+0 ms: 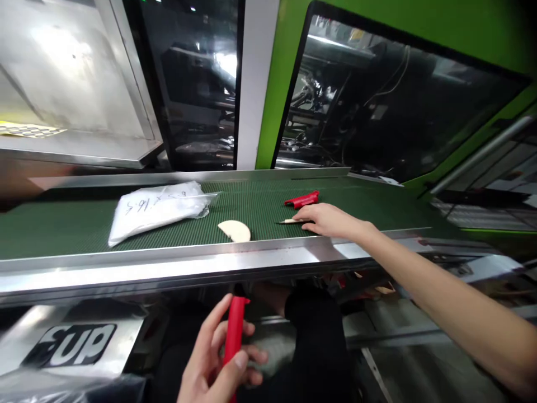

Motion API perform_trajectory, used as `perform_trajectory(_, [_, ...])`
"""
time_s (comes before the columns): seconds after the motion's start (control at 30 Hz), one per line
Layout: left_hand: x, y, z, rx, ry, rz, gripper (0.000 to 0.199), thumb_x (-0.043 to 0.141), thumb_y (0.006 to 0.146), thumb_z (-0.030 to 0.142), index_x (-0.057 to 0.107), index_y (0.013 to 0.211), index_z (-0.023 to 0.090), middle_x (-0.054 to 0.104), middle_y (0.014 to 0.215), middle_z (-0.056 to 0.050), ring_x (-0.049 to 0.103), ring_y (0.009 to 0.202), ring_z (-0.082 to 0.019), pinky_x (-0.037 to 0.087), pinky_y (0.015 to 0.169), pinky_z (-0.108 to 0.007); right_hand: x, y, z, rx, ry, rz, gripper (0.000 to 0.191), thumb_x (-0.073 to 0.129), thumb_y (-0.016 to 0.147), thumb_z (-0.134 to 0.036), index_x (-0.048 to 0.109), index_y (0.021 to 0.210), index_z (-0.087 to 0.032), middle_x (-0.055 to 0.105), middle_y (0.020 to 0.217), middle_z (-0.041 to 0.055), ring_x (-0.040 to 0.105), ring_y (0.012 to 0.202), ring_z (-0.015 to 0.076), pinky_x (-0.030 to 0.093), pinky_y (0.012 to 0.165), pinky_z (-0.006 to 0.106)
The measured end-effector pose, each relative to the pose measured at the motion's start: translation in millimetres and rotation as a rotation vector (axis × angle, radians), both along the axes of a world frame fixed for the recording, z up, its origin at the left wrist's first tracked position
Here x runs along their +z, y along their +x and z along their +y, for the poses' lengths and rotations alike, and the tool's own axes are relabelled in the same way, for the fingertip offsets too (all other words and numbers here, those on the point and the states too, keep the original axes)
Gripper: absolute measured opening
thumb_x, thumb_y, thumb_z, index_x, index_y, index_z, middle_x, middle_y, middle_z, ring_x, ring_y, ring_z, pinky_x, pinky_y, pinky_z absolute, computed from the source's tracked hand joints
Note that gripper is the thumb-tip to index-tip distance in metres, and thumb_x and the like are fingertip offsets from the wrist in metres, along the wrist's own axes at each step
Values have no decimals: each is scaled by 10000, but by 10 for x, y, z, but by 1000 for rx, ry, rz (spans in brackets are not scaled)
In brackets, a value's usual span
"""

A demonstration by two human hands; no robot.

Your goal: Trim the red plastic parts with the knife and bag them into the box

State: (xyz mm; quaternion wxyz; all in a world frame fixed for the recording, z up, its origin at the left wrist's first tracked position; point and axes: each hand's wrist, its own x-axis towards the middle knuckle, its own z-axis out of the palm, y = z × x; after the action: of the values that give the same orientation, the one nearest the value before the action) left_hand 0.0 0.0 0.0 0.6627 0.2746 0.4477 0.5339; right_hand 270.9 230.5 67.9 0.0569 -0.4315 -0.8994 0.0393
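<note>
My left hand [222, 350] is in front of the conveyor, its fingers closed around a long, narrow red plastic piece [235, 324] held nearly upright. Over the belt, my right hand [321, 219] has its fingertips closed on the end of a slim, pale-handled tool [289, 221] with a dark pointed tip that points left. Just behind those fingers lies a second red plastic piece [302, 200] with a dark end. To the left, a cream-coloured half-round piece [235, 230] rests against the belt's near metal rail.
The green ribbed conveyor belt [260, 196] runs between metal rails [180, 262]. A clear bag of white contents [155, 207], with handwriting, lies on it. Behind stands a green machine with a dark window [377, 101]. A blurred hand of another person [29, 179] shows at far left.
</note>
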Motion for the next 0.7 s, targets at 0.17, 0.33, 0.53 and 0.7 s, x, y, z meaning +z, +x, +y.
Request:
perform_trajectory(0.17, [-57,36,-85,-87,-119,-219,379,643,841,281,419,1144,239,594,930,-50,682,702,-231,528,550,-292,1,-81,-119,13,142,36,92,593,865,-195,669,888,-150,665,853,37,606,725,153,486,685,312])
perform_trajectory(0.33, [-50,25,-160,-58,-118,-120,201,614,880,300,485,1001,206,551,1015,-62,617,846,-199,489,492,-211,69,-394,-963,-52,382,304,205,497,833,-125,626,976,-196,625,940,55,582,819,177,439,707,323])
perform_trajectory(0.53, [-99,23,-211,-87,-185,-159,199,563,904,335,492,1048,218,556,1030,-49,568,611,-106,396,381,-145,-441,-862,-1904,110,-241,551,438,442,938,-96,528,1330,-271,590,1146,38,641,889,115,533,753,227])
perform_trajectory(0.7, [-87,50,-276,-126,-200,-169,296,393,959,418,566,1032,190,593,831,-52,524,519,-111,359,363,-156,-583,-941,-2064,54,-138,611,474,462,942,-75,518,1356,-300,627,1124,48,626,972,162,552,775,290])
